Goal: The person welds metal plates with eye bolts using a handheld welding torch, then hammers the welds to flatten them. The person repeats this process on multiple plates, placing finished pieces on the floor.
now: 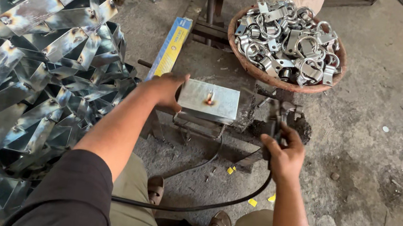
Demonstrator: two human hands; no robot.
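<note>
The left hand (164,89) grips the left edge of a bent sheet-metal piece (209,101), fingers curled around that edge and thumb on top. The piece lies flat on a small, low work stand (219,70) that rests on the concrete floor (386,149), and a small ring with a glowing spot sits upright near its middle. The right hand (282,152) is closed around the dark handle of a welding holder (275,121), just beside the right edge of the piece; a black cable (208,204) runs from it down across the person's lap. At the far edge of the stand sits a round basket (289,43) heaped with shiny metal clamps. A long blue and yellow box (171,48) lies along the stand's left side. A big pile of folded metal pieces (23,67) fills the floor on the left.
</note>
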